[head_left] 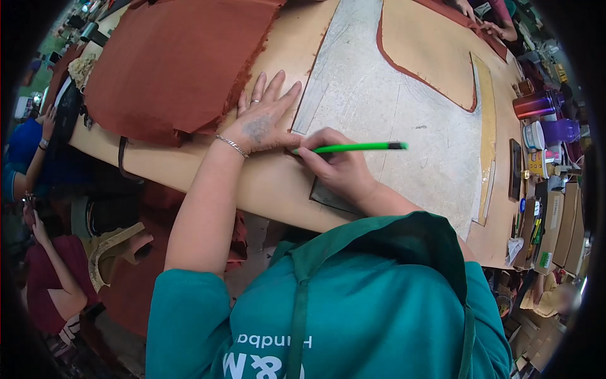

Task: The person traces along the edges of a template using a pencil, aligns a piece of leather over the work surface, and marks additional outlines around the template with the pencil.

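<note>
Fingers spread, my left hand (pixel 262 126) lies flat at the edge of a large, worn grey-white template (pixel 416 132), beside reddish-brown material (pixel 170 69). It wears a ring and a chain bracelet. Between the fingers of my right hand (pixel 338 161) is a green pencil (pixel 366 146) with a dark end. Its tip is close to my left thumb, at the template's edge. The template's curved cutout shows tan surface with a reddish-brown border. A strip of yellowish tape (pixel 486 145) runs along the template's right side.
Tumblers (pixel 536 104), tubs (pixel 533 136) and cardboard boxes (pixel 555 227) stand along the right side. A dark rectangular object (pixel 516 169) lies nearer. Another person's hands (pixel 489 19) are at the top right. More people are at the left, one in maroon (pixel 57 278).
</note>
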Demonstrator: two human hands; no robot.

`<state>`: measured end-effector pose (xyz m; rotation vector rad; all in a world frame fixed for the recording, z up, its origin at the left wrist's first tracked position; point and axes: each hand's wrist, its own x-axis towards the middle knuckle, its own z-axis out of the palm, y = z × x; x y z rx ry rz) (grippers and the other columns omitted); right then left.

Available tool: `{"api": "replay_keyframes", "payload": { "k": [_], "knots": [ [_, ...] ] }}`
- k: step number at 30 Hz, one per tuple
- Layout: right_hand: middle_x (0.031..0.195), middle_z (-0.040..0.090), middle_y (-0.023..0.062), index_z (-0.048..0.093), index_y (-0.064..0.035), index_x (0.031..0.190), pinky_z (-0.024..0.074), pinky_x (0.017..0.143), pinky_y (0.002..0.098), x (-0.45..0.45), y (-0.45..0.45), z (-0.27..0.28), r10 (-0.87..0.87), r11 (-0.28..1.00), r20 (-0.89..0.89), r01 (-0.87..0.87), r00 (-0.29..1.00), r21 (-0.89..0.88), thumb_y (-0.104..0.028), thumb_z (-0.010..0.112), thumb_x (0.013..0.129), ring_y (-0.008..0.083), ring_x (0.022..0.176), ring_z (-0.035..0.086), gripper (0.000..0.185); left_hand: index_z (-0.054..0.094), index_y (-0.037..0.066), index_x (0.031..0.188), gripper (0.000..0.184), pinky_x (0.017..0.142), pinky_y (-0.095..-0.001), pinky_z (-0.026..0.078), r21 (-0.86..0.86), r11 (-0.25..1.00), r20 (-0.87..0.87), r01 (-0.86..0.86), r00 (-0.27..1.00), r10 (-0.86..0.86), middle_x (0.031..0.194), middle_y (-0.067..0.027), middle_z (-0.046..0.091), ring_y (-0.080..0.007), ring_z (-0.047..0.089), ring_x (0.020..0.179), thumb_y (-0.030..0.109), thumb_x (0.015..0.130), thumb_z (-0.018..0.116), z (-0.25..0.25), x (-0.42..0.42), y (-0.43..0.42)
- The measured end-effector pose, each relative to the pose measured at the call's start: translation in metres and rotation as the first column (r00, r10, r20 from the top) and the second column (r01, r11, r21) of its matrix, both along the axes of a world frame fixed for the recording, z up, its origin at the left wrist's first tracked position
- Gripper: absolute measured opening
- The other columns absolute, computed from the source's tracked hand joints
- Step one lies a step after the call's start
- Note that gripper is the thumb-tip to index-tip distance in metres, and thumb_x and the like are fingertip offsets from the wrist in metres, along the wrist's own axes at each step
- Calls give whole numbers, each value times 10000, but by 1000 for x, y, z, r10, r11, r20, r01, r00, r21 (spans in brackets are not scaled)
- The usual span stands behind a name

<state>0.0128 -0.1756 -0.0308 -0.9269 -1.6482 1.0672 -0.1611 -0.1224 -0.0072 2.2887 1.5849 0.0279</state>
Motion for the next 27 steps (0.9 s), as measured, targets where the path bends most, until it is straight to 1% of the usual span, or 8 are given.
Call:
{"api": "replay_keyframes", "payload": {
  "k": [2, 5, 8, 11, 12, 19, 23, 27],
  "knots": [
    [695, 549, 80, 565, -8, 734, 424, 550, 258, 20, -10, 3, -28, 993, 0, 27, 1000, -118, -73, 636, 764, 146, 615, 531, 101, 223, 215, 1393, 1010, 1028, -575, 54, -4, 1000, 14, 4, 1000, -4, 1464, -117, 75, -336, -12, 1347, 553, 563, 688, 1, 0, -2],
    [670, 544, 80, 561, -8, 732, 414, 530, 258, 26, -16, 2, -75, 993, -11, 74, 997, -92, -70, 638, 760, 141, 599, 524, 103, 222, 217, 1394, 1009, 1031, -568, 56, -16, 1000, -7, -13, 1000, 13, 1464, -118, 75, -338, -12, 1347, 556, 563, 685, 3, 2, -2],
    [654, 534, 90, 546, -8, 728, 409, 519, 273, -2, -3, -6, -28, 997, -33, 31, 999, 76, -73, 640, 755, 158, 585, 519, 118, 222, 217, 1394, 1017, 1034, -562, 52, 5, 1000, -15, -6, 1000, 6, 1464, -120, 74, -335, -12, 1347, 559, 557, 687, -1, 1, -1],
    [642, 517, 96, 533, -8, 723, 402, 512, 278, -2, 0, 1, 0, 1000, -3, 0, 1000, 23, -77, 643, 750, 173, 573, 508, 133, 224, 214, 1393, 1027, 1032, -564, 48, 15, 1000, -10, 4, 1000, -3, 1465, -118, 73, -329, -12, 1349, 570, 549, 688, -4, -1, 1],
    [631, 512, 76, 532, -10, 717, 394, 508, 269, 7, -1, -5, 12, 995, -15, -14, 1000, -104, -74, 642, 744, 148, 565, 493, 130, 224, 215, 1393, 1026, 1032, -564, 48, 8, 1000, -5, 3, 1000, -3, 1465, -118, 72, -328, -12, 1349, 572, 549, 687, -2, -1, 1],
    [627, 522, 33, 503, -29, 716, 392, 522, 243, 37, -5, 23, -92, 943, 217, 154, 972, -294, -87, 595, 774, 88, 574, 475, 123, 216, 191, 1392, 1036, 1020, -586, 68, -39, 999, 6, -8, 1000, 9, 1461, -132, 70, -341, -19, 1345, 566, 552, 692, 4, 3, -1],
    [613, 537, 23, 485, -41, 754, 407, 502, 251, 38, 0, 21, -216, 828, -174, 86, 961, -553, -138, 612, 783, 87, 558, 501, 162, 243, 173, 1381, 982, 1005, -613, 92, 6, 1000, 37, -4, 999, 4, 1460, -124, 87, -340, 0, 1345, 542, 586, 685, 2, 1, -4],
    [598, 542, 51, 480, -34, 766, 430, 513, 282, 41, -1, 7, -104, 899, -59, 69, 993, -434, -174, 609, 792, 123, 555, 537, 192, 298, 160, 1362, 893, 975, -649, 101, 54, 998, 149, -13, 989, 5, 1457, -93, 136, -323, 45, 1348, 537, 637, 657, 9, 15, -46]
  ]
}}
